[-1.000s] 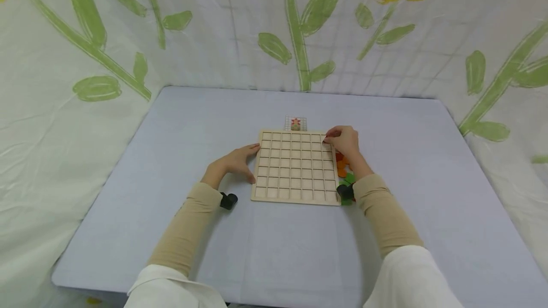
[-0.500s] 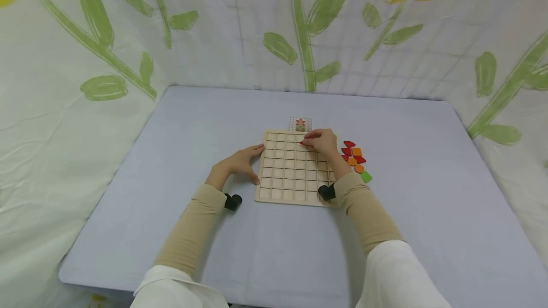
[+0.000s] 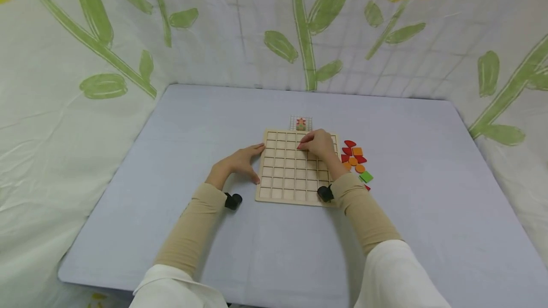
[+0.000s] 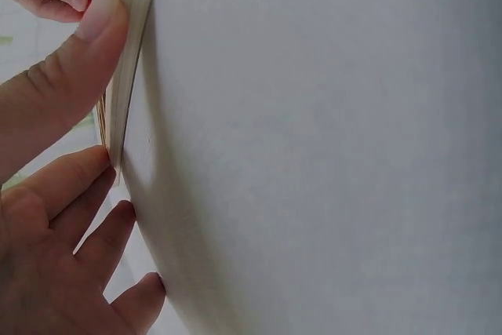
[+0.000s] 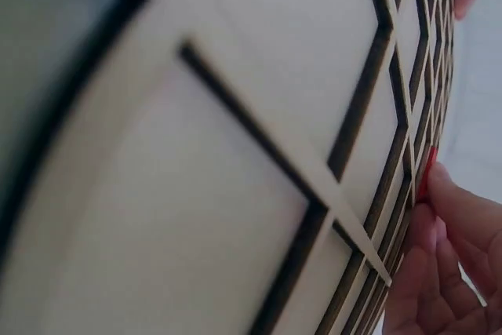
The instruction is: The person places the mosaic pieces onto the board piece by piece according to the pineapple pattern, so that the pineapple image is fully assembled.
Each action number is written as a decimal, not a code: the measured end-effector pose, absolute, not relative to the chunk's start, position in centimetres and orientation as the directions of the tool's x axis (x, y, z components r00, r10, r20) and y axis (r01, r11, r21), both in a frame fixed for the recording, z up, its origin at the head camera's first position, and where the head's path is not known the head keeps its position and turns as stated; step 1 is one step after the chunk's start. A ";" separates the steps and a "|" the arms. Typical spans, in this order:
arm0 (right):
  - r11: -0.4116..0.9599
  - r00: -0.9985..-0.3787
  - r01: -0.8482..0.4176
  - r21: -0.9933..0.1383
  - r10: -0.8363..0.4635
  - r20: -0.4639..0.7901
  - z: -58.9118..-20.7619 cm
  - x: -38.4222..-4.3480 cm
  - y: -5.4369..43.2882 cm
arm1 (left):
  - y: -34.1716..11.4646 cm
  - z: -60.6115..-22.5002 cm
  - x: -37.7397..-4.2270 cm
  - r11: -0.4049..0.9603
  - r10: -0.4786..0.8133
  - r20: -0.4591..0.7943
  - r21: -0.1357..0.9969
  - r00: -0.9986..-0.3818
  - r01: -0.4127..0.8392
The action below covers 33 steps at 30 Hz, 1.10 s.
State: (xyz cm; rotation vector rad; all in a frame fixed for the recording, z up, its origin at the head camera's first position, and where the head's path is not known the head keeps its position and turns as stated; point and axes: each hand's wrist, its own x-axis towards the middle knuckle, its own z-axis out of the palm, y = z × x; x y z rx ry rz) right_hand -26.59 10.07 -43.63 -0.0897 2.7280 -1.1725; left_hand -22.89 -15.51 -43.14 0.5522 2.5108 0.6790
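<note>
A square wooden grid board [image 3: 278,182] lies on the table. My left hand [image 3: 237,161] rests at its left side, fingers and thumb spread, their tips touching the rim; the left wrist view shows the thumb [image 4: 98,21] on the edge. Over the board's upper middle, my right hand [image 3: 321,144] pinches a small red piece [image 3: 299,146] between thumb and fingertips. In the right wrist view this red piece [image 5: 427,174] is at the grid, its outline mostly covered by the fingers. Part of the upper right cells is hidden under the right hand.
Right of the board lie several loose pieces: red wedge-like ones [image 3: 349,143], an orange square [image 3: 357,151], orange discs [image 3: 359,168] and a green square [image 3: 366,177]. The right forearm covers part of that area. Behind the board is a small gridded picture card [image 3: 301,123].
My right hand has moved left from the board's upper right corner to its upper middle, carrying the red piece, then slightly nearer. More loose pieces show. The left hand stays at the rim.
</note>
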 end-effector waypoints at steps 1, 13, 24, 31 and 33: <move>0.692 -0.984 0.013 -0.722 -0.120 -0.133 -43.6 -26.5 10.0 | -15.5 -43.1 -22.9 0.796 0.490 -0.337 0.548 -0.804 0.256; 0.709 -0.982 0.030 -0.705 -0.112 -0.155 -42.9 -26.0 10.9 | -15.5 -43.1 -22.8 0.798 0.489 -0.342 0.548 -0.802 0.252; 0.701 -0.989 0.086 -0.708 -0.028 -0.148 -42.2 -26.2 16.9 | -15.6 -43.1 -22.9 0.801 0.476 -0.354 0.552 -0.805 0.231; 0.756 -0.996 0.086 -0.649 0.045 -0.080 -43.6 -26.5 20.1 | -15.6 -43.1 -22.9 0.798 0.478 -0.352 0.556 -0.805 0.230; 0.776 -0.994 0.093 -0.623 0.033 -0.108 -43.9 -26.7 20.7 | -15.6 -43.1 -22.8 0.799 0.479 -0.348 0.552 -0.806 0.237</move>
